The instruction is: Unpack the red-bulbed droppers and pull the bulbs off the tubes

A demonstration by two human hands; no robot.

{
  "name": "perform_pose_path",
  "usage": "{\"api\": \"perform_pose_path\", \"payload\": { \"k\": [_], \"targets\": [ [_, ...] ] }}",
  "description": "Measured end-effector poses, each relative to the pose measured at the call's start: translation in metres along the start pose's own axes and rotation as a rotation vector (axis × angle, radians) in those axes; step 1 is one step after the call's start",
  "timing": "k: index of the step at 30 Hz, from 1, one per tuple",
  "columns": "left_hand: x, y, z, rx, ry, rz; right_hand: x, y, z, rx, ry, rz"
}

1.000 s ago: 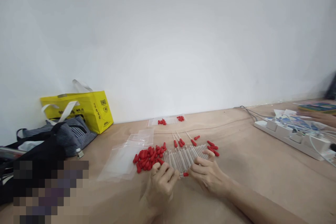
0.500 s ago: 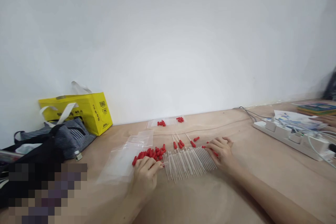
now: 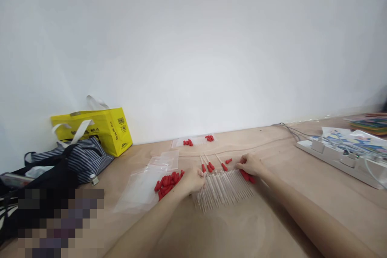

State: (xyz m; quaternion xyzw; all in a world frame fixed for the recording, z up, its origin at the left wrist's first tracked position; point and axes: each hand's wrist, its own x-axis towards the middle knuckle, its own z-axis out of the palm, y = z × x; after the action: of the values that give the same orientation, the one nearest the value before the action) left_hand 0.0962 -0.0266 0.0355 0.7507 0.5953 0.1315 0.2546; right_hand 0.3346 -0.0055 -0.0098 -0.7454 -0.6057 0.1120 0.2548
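A row of clear thin tubes (image 3: 225, 187) lies on the tan table (image 3: 272, 217) in front of me. A pile of red rubber caps (image 3: 167, 181) sits to its left, and a few more red caps (image 3: 247, 176) lie at its right end. My left hand (image 3: 193, 179) rests at the row's left end beside the pile, fingers curled, what it holds hidden. My right hand (image 3: 250, 164) is at the row's far right corner, fingers bent over the caps there. Three tubes fitted with red caps (image 3: 211, 163) lie just beyond the row.
Clear zip bags (image 3: 145, 181) lie left of the caps. A yellow bag (image 3: 102, 129) and striped bag (image 3: 75, 157) stand at the left wall. Another bag with red caps (image 3: 196, 141) is near the wall. A white power strip (image 3: 338, 155) with cables sits right.
Both hands have moved away from me, from the near edge of the tube row to its far corners. The left hand went past the cap pile, the right to the right-hand caps.
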Motion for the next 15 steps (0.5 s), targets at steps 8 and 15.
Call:
{"api": "perform_pose_path", "payload": {
  "k": [8,15],
  "targets": [
    [0.002,0.011,0.008,0.132,-0.016,-0.013,0.007,-0.006,-0.002,-0.088,-0.001,0.056],
    [0.003,0.008,0.012,0.15,-0.028,0.011,0.008,-0.043,0.005,-0.182,-0.019,0.005]
  ]
}}
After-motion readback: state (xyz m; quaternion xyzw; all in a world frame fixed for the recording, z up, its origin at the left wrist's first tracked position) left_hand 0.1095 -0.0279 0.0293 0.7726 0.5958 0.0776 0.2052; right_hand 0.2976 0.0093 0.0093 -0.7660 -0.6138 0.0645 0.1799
